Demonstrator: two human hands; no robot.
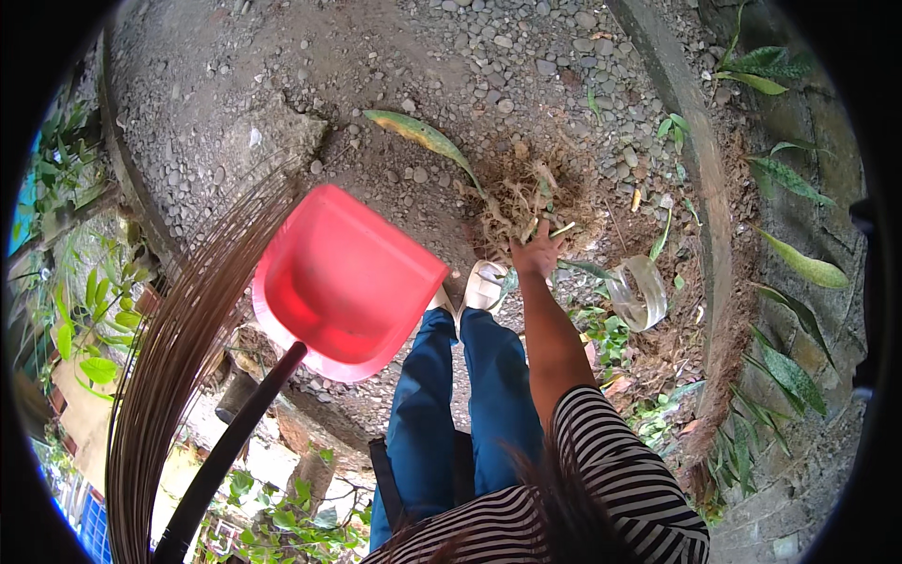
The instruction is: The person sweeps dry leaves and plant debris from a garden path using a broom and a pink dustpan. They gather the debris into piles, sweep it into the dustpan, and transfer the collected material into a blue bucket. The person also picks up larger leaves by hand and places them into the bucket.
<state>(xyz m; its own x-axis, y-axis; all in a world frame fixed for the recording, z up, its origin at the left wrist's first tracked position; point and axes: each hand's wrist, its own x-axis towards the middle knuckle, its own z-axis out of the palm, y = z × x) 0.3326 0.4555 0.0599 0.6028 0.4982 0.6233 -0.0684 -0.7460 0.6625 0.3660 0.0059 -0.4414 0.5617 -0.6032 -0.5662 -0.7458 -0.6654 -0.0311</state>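
Observation:
My right hand [536, 254] reaches down in front of my shoes, fingers spread at the near edge of a clump of tangled roots and dry soil [515, 202]. A short pale stem [563, 229] sticks out beside its fingertips. From the clump a long yellow-green leaf [423, 136] stretches to the left. A red dustpan [343, 282] with a black handle [230, 451] is on the left, next to a stick broom [178, 348] with long thin brown bristles. My left hand is out of the picture, so what it holds does not show.
A clear plastic container [638, 293] lies on the soil right of my right hand. Further right runs a curved concrete edging [716, 244], with green leafy plants [794, 376] beyond it. Gravel [526, 47] covers the far ground. Leafy plants [99, 301] grow at the left.

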